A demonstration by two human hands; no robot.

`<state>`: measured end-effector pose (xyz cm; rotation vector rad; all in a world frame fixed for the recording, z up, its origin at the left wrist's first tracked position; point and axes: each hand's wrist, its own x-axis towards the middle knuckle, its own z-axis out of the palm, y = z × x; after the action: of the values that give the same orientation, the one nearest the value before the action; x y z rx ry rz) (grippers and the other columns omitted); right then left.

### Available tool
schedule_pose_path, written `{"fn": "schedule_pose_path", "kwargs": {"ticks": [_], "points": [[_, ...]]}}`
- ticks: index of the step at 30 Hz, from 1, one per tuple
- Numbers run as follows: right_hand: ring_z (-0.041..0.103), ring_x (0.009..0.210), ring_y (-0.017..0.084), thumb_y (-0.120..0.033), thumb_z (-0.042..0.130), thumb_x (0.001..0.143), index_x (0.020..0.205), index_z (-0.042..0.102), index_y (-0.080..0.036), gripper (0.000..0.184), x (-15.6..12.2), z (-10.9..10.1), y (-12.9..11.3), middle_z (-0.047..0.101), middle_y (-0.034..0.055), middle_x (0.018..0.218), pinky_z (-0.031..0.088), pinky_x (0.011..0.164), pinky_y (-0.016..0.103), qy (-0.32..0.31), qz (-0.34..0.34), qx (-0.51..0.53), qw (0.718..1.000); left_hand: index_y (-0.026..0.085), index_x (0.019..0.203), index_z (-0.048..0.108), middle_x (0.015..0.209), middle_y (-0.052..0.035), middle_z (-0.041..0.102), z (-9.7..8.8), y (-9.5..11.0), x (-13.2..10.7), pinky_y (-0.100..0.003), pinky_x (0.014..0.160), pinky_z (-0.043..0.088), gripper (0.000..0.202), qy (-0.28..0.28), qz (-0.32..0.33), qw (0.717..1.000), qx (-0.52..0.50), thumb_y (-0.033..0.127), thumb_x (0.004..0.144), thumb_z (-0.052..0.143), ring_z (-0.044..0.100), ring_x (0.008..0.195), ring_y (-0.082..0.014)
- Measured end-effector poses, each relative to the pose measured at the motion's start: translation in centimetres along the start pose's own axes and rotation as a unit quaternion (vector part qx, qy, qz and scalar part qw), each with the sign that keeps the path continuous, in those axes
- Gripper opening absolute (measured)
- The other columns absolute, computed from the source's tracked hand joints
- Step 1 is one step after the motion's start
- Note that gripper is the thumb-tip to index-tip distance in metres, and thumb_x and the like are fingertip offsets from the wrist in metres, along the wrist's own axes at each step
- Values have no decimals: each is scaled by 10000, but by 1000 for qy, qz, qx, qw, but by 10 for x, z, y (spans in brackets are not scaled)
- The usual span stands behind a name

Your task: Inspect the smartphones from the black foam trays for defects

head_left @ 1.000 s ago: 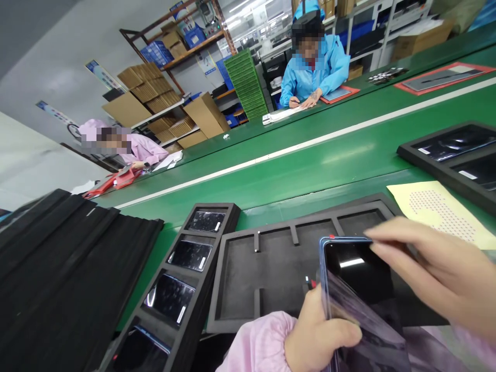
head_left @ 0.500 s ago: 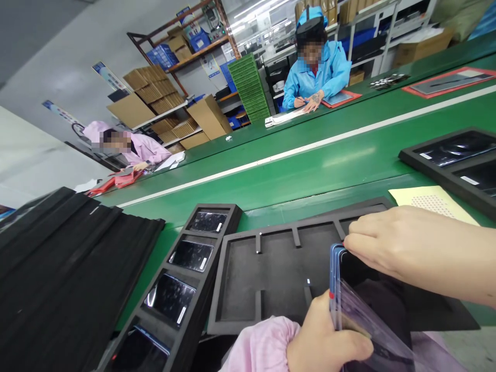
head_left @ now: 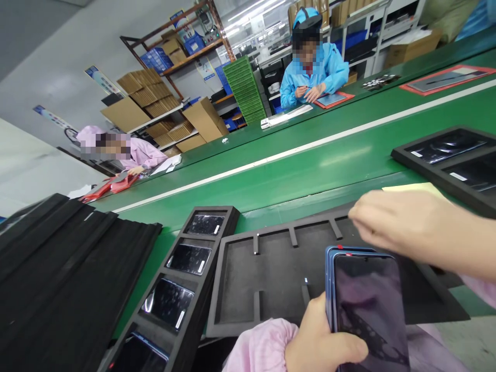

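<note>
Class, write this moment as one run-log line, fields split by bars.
left hand: gripping stacked phones | right hand: near phones' top edge, grasp unclear | divided black tray: behind phones

Grey wall (head_left: 50, 72) behind loaded shelves (head_left: 194, 55)

The phones (head_left: 370, 305) are blue-edged, the tray (head_left: 275, 274) black, the bench (head_left: 294, 168) green.

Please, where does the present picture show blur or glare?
Head view: the right hand looks blurred; the held phone carries a dim pinkish reflection; bright glare streaks one phone in the narrow black tray; a pale sheen lies on the green surface.
</note>
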<state>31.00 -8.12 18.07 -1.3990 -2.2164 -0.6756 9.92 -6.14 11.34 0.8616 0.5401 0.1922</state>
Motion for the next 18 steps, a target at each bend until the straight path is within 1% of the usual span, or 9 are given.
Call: {"fn": "schedule_pose_path", "kwargs": {"ticks": [3, 5, 7, 9, 10, 12, 14, 16, 18], "points": [[486, 513, 139, -219, 336, 940, 633, 501, -200, 349, 0, -3, 24, 519, 4, 574, 348, 505, 271, -6, 38, -48, 998, 127, 959, 704, 641, 18, 533, 0, -3, -1, -214, 571, 364, 514, 17, -4, 1000, -10, 197, 450, 712, 403, 557, -83], [466, 462, 145, -277, 355, 934, 583, 464, -206, 374, 0, 0, 39, 493, 5, 518, 313, 461, 279, -36, 73, -79, 994, 125, 939, 712, 627, 17, 529, -1, -7, -1, -215, 566, 364, 509, 20, -3, 1000, -7, 219, 440, 735, 408, 559, -87], [506, 511, 172, -252, 320, 917, 628, 504, -197, 347, 0, 6, 53, 558, 52, 607, 285, 444, 282, -59, 123, -113, 984, 121, 925, 717, 626, 8, 541, -4, -12, 0, -217, 554, 365, 528, 26, -2, 1000, -1, 279, 423, 772, 427, 568, -98], [556, 606, 186, -156, 269, 880, 752, 567, -179, 325, -3, 13, 61, 622, 104, 795, 295, 450, 269, -79, 175, -129, 973, 119, 915, 721, 629, 0, 559, -8, -18, 1, -216, 536, 362, 569, 40, 1, 999, -3, 348, 400, 800, 437, 563, -102], [560, 607, 186, -145, 262, 875, 803, 583, -174, 330, -5, 16, 63, 627, 111, 811, 290, 441, 262, -87, 199, -135, 967, 117, 915, 723, 637, -5, 572, -10, -19, 1, -216, 532, 362, 584, 45, 4, 999, -7, 369, 394, 806, 440, 559, -101], [515, 500, 186, -231, 278, 913, 808, 594, -168, 339, -8, 21, 62, 584, 84, 632, 244, 401, 263, -94, 245, -154, 953, 114, 932, 725, 681, -22, 608, -12, -21, 2, -218, 541, 370, 591, 45, 13, 999, -16, 367, 404, 805, 457, 574, -106], [482, 438, 194, -344, 297, 929, 788, 593, -170, 371, -10, 23, 55, 512, 51, 507, 227, 381, 271, -68, 264, -149, 950, 113, 954, 725, 737, -39, 637, -13, -19, 3, -223, 560, 382, 575, 34, 25, 999, -24, 329, 424, 793, 479, 601, -114], [550, 517, 205, -352, 270, 935, 805, 589, -178, 386, -8, 22, 43, 581, 71, 608, 312, 408, 282, -19, 234, -87, 968, 116, 956, 727, 762, -45, 649, -12, -18, 4, -227, 577, 389, 545, 31, 33, 999, -30, 281, 438, 774, 492, 621, -121], [574, 543, 175, -362, 294, 949, 753, 566, -199, 373, -5, 17, 26, 615, 48, 660, 376, 447, 275, 15, 206, 11, 978, 117, 955, 728, 763, -45, 654, -11, -17, 4, -231, 591, 394, 530, 33, 36, 998, -40, 252, 443, 754, 502, 634, -128]]}}
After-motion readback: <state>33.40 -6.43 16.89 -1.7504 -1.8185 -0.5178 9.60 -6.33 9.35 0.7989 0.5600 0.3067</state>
